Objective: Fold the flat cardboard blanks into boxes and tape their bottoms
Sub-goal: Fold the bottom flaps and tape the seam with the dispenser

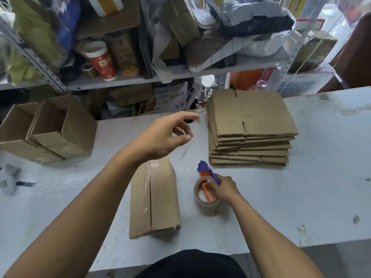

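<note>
We are partway through taping: the folded box (154,197) lies bottom-up on the tabletop (301,197) in the near middle, its two flaps meeting along a centre seam, with clear tape visible over the far end of that seam and down the left flap. Our left hand (162,137) hangs above the far end of the box, fingers loosely spread and curved; a faint strip of clear tape seems to trail by the fingertips, but we cannot tell whether they actually have it. Our right hand (224,187) rests just right of the box, fingers curled round the purple-and-orange tape dispenser (208,183), its clear roll flat on the tabletop.

To finish this well, we judge that the tape should run the whole seam and wrap over both ends, pulled taut from the dispenser so it lies without wrinkles, then pressed flat with an open palm. Keeping the flaps butted together while the tape goes down matters most; a gap would leave the bottom weak.

The stack of flat cardboard blanks (251,127) waits at the far right, well apart from the box. Finished boxes (48,129) sit open-side up at the far left, which suggests several are done and plenty remain.
</note>
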